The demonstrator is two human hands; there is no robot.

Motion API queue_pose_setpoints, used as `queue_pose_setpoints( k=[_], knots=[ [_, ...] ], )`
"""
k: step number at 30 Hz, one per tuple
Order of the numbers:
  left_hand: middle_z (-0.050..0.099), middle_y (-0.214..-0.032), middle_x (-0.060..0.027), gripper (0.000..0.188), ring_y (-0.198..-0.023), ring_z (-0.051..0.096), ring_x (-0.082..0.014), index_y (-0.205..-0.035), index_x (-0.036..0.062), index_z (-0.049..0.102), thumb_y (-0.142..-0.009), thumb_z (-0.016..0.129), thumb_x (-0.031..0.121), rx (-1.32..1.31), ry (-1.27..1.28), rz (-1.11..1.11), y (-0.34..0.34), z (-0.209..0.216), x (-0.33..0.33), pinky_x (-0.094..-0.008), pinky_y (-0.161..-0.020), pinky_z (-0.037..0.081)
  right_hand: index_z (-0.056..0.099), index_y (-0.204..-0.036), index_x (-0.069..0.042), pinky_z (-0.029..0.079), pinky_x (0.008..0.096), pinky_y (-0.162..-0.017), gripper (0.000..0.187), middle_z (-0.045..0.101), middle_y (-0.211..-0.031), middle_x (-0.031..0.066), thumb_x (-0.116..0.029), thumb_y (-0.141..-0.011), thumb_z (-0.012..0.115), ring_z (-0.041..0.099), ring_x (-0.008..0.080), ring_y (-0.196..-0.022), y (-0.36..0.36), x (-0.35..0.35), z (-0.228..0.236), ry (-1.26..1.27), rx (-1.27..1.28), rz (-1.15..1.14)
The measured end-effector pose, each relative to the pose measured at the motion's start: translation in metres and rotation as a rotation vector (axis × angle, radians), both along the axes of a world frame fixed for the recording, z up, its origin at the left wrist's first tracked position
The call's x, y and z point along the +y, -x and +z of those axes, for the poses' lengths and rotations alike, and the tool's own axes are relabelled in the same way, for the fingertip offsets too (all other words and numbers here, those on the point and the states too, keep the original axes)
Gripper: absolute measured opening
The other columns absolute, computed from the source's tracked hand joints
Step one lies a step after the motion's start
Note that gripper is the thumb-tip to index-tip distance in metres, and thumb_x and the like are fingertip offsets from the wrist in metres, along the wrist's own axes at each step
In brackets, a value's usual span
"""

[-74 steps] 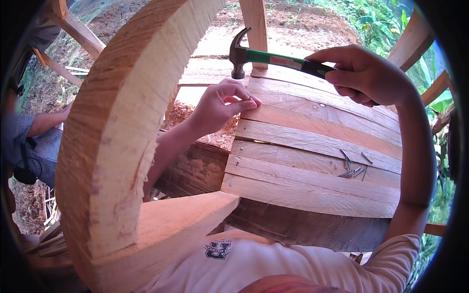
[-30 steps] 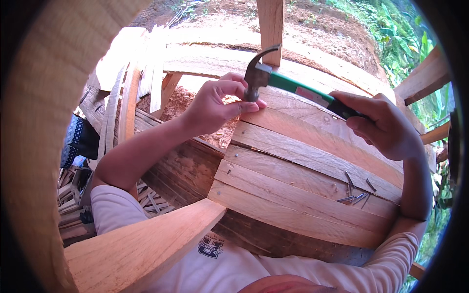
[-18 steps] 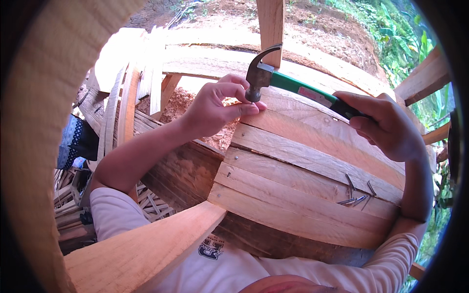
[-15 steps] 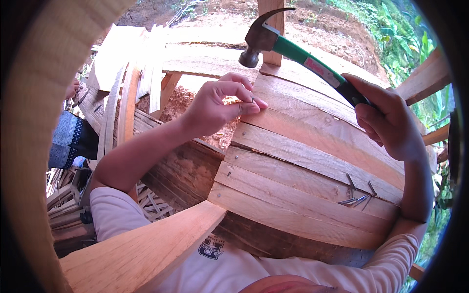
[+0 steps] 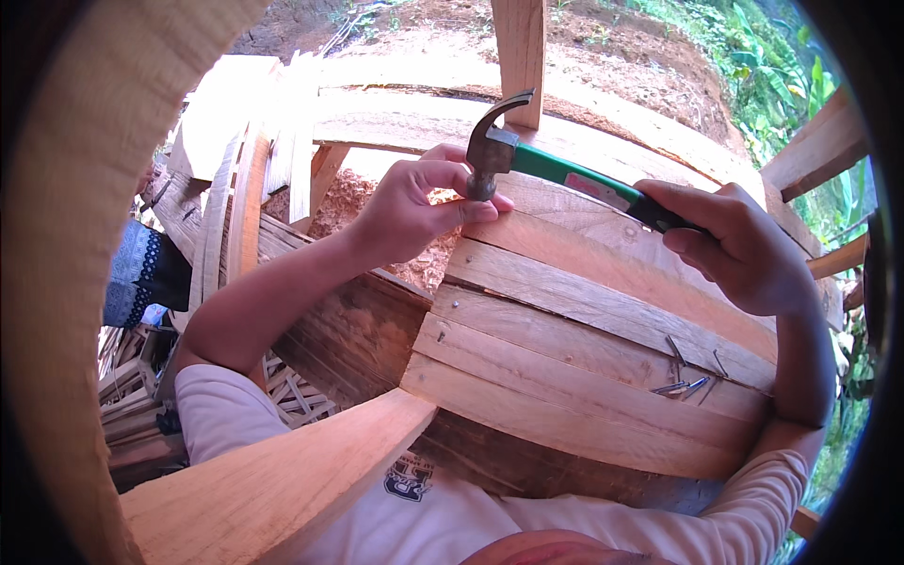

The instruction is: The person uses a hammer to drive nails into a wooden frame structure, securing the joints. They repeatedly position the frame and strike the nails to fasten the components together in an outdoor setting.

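My right hand [image 5: 739, 240] grips a claw hammer [image 5: 565, 176] by the black end of its green handle. The hammer's steel head is down between the fingertips of my left hand [image 5: 424, 202], its face hiding what they pinch. A nail showed between those fingers a moment earlier. The left fingertips rest at the left end of a wooden plank [image 5: 603, 259], one of several laid side by side. Nail heads [image 5: 455, 304] stand in the ends of the nearer planks. Several loose nails [image 5: 692, 384] lie on the boards at the right.
A squared timber [image 5: 282, 471] slants up from the lower left to the planks' corner. An upright post [image 5: 521, 66] rises behind them. Long wood strips [image 5: 250, 198] lean at the left, near another person's patterned clothing [image 5: 132, 273]. Scrap wood [image 5: 301, 391] lies below.
My right hand has brought the hammer down and slightly left, so its head is now at my left fingertips. My left hand has stayed in place.
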State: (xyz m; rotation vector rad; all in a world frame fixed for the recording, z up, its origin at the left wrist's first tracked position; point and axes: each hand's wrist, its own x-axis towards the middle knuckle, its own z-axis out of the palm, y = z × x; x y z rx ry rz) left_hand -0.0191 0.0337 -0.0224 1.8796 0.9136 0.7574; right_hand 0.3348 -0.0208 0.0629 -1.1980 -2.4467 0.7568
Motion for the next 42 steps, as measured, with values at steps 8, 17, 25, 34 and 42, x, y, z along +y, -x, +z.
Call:
queue_pose_setpoints(
  k=[8,17,25,34,42],
  knots=[
    [0.081,-0.105,-0.0032,0.008,-0.112,0.059,-0.0120,-0.098,0.0078,0.082,-0.093,0.081,0.014,-0.003,-0.032,-0.019,0.004,-0.003,0.002,-0.0333,-0.102,0.048,0.058,-0.147,-0.002,0.047,0.0370,-0.063,0.046,0.062,-0.074,0.0089,-0.007,-0.102,0.063,0.057,0.0182,-0.060,0.000,-0.001,-0.005,0.113,0.096,-0.072],
    [0.082,-0.103,-0.0027,0.004,-0.119,0.056,-0.0135,-0.094,0.0085,0.081,-0.092,0.081,0.012,0.018,-0.100,-0.063,0.006,-0.005,0.006,-0.0370,-0.109,0.043,0.056,-0.150,-0.004,0.043,0.0297,-0.054,0.047,0.059,-0.073,0.0016,-0.011,-0.104,0.062,0.051,0.0081,-0.057,-0.004,0.001,-0.002,0.234,0.197,-0.122],
    [0.081,-0.100,-0.0016,0.002,-0.112,0.058,-0.0128,-0.093,0.0087,0.080,-0.091,0.081,0.009,-0.030,-0.115,-0.078,0.005,-0.009,0.006,-0.0334,-0.107,0.046,0.058,-0.145,-0.002,0.045,0.0341,-0.057,0.044,0.061,-0.071,0.0114,-0.008,-0.102,0.063,0.056,0.0178,-0.057,0.003,-0.001,0.000,0.264,0.210,-0.224],
    [0.081,-0.098,0.0021,0.008,-0.111,0.057,-0.0131,-0.097,0.0095,0.083,-0.090,0.082,0.009,0.007,-0.163,-0.065,0.004,-0.005,0.007,-0.0316,-0.103,0.048,0.059,-0.146,-0.002,0.043,0.0297,-0.054,0.044,0.061,-0.077,0.0009,-0.011,-0.104,0.064,0.054,0.0072,-0.062,-0.005,0.002,-0.006,0.417,0.534,-0.257],
    [0.080,-0.108,-0.0034,0.006,-0.120,0.055,-0.0164,-0.094,0.0046,0.080,-0.091,0.081,0.010,-0.048,-0.019,-0.096,0.008,-0.008,0.007,-0.0374,-0.109,0.045,0.058,-0.148,-0.005,0.047,0.0309,-0.054,0.042,0.057,-0.064,0.0036,-0.016,-0.107,0.058,0.054,0.0097,-0.055,-0.009,0.008,-0.008,0.404,0.417,-0.214]
  ],
)
